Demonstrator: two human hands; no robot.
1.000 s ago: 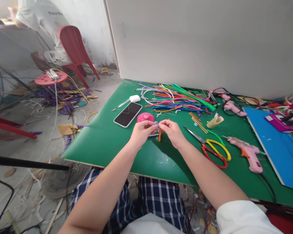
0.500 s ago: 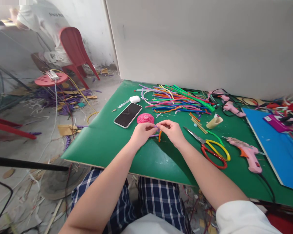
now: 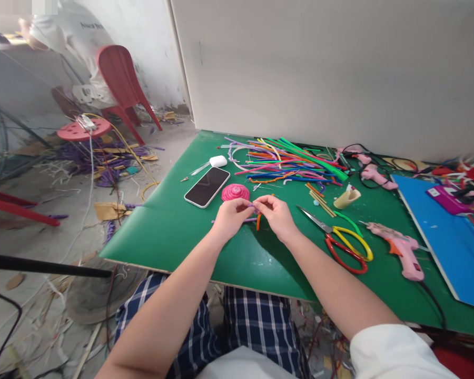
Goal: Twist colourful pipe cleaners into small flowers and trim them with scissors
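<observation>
My left hand (image 3: 232,217) and my right hand (image 3: 275,215) meet fingertip to fingertip over the green table (image 3: 161,231). Both pinch a small purple pipe cleaner (image 3: 251,205), mostly hidden by the fingers. Just behind my left hand lies a pink coiled disc (image 3: 235,192). Under the hands, an orange pipe cleaner (image 3: 258,222) and a purple stem (image 3: 217,221) rest on the table. A phone (image 3: 207,187) lies to the left, with a white case (image 3: 218,161) beyond it.
Pipe cleaners of several colours (image 3: 292,160) are heaped at the back. On the right are scissors (image 3: 332,234), a pink glue gun (image 3: 403,247), a bamboo-like cup (image 3: 346,197) and a blue board (image 3: 446,237). A person sits by a red chair (image 3: 120,73) at far left.
Both hands stay pinched together in nearly the same spot. My left hand has shifted very slightly, showing more of the purple stem under it.
</observation>
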